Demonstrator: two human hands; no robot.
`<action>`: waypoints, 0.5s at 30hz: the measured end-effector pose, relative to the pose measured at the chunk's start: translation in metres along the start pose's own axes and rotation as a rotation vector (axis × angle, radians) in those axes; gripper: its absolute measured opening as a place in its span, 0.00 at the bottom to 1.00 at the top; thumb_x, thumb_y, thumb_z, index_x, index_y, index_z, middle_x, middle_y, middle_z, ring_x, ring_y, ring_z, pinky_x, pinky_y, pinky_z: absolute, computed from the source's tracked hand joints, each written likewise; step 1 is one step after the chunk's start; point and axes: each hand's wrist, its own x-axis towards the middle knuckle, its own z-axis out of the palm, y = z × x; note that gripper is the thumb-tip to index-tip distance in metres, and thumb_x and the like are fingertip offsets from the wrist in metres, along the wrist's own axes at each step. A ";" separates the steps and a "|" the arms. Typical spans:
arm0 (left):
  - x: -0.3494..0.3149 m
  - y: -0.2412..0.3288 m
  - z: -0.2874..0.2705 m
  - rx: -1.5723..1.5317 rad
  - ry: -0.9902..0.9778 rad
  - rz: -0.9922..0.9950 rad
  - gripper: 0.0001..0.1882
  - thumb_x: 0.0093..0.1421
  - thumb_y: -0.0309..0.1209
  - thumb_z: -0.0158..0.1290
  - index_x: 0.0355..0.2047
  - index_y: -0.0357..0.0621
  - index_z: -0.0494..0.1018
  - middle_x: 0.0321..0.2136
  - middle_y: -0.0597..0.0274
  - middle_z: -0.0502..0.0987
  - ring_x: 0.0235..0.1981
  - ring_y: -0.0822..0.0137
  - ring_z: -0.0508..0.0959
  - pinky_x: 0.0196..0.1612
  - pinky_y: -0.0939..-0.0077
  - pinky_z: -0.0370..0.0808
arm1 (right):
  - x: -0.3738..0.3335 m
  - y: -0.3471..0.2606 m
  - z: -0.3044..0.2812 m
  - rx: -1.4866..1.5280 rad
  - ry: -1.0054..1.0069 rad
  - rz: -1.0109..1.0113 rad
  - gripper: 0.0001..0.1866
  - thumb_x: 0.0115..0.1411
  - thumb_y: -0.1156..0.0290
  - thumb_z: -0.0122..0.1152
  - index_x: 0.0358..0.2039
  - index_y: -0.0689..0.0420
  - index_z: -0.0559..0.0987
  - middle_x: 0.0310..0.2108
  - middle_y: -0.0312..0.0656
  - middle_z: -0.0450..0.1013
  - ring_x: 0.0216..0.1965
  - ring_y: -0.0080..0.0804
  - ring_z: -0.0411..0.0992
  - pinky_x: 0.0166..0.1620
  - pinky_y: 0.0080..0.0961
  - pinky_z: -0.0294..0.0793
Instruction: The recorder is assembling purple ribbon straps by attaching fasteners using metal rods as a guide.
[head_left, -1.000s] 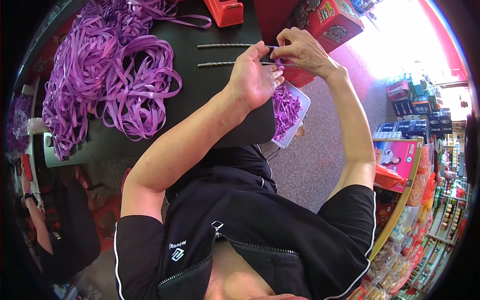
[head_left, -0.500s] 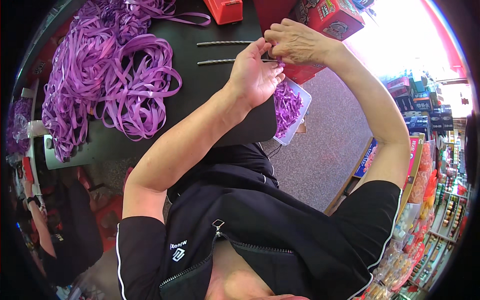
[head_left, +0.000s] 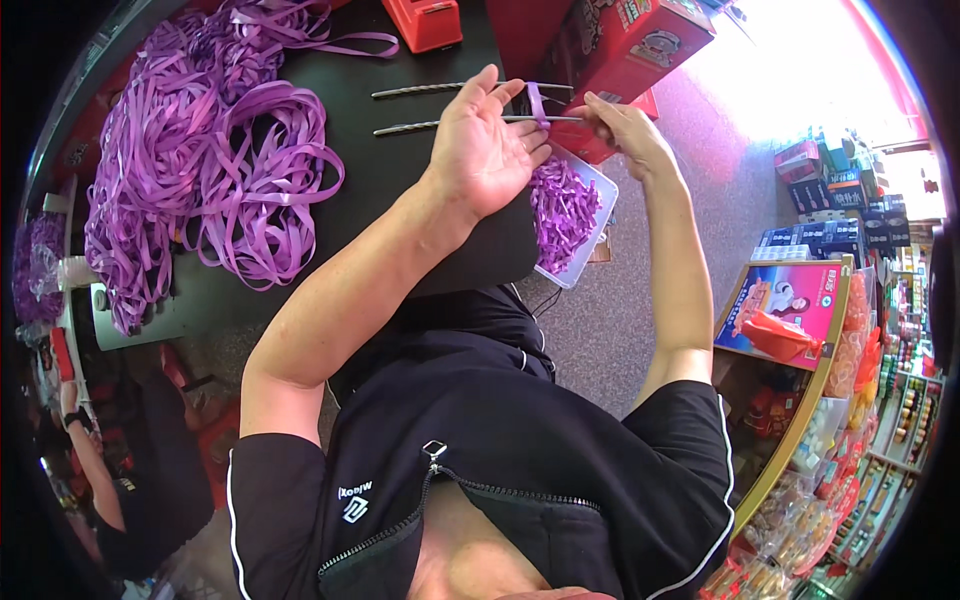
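My left hand (head_left: pixel 485 145) is palm up with its fingers apart, beside two thin twisted metal rods. The far rod (head_left: pixel 410 91) runs past its fingertips; the near rod (head_left: pixel 405 128) passes behind the hand and shows again beyond it. A short purple ribbon loop (head_left: pixel 537 105) spans both rods just right of my left fingers. My right hand (head_left: pixel 630 137) is closed in a pinch at the right end of the near rod. What sits between its fingertips is too small to make out.
A big tangle of purple ribbon (head_left: pixel 160 150) covers the table's left part. A red holder (head_left: pixel 424 24) stands at the far edge. Below the rods, a clear bin (head_left: pixel 603 200) holds short purple pieces (head_left: pixel 565 210). A red box (head_left: pixel 640 45) is at the back; a display case (head_left: pixel 800 430) stands right.
My right hand has moved right and nearer, away from my left hand. The loop across the rods now shows. My left hand has shifted slightly left and its fingers have spread.
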 end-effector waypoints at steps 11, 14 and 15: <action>0.003 0.000 0.000 0.112 0.012 -0.035 0.43 0.60 0.56 0.42 0.58 0.24 0.53 0.59 0.34 0.52 0.63 0.48 0.50 0.66 0.58 0.44 | 0.010 -0.001 0.019 0.339 0.046 0.035 0.11 0.54 0.67 0.64 0.33 0.62 0.82 0.27 0.35 0.76 0.29 0.21 0.69 0.38 0.18 0.66; 0.002 -0.003 0.003 0.127 0.032 -0.038 0.42 0.60 0.56 0.42 0.56 0.23 0.56 0.57 0.36 0.56 0.62 0.49 0.53 0.66 0.59 0.46 | 0.011 -0.001 0.016 0.286 0.097 -0.107 0.12 0.54 0.66 0.64 0.33 0.62 0.82 0.28 0.36 0.77 0.31 0.21 0.70 0.39 0.18 0.67; 0.000 -0.003 0.004 0.140 0.051 -0.032 0.42 0.60 0.56 0.42 0.55 0.23 0.57 0.56 0.37 0.57 0.62 0.50 0.53 0.66 0.59 0.46 | 0.010 -0.005 0.015 0.284 0.083 -0.072 0.12 0.53 0.66 0.65 0.33 0.61 0.82 0.29 0.36 0.77 0.31 0.22 0.71 0.40 0.19 0.67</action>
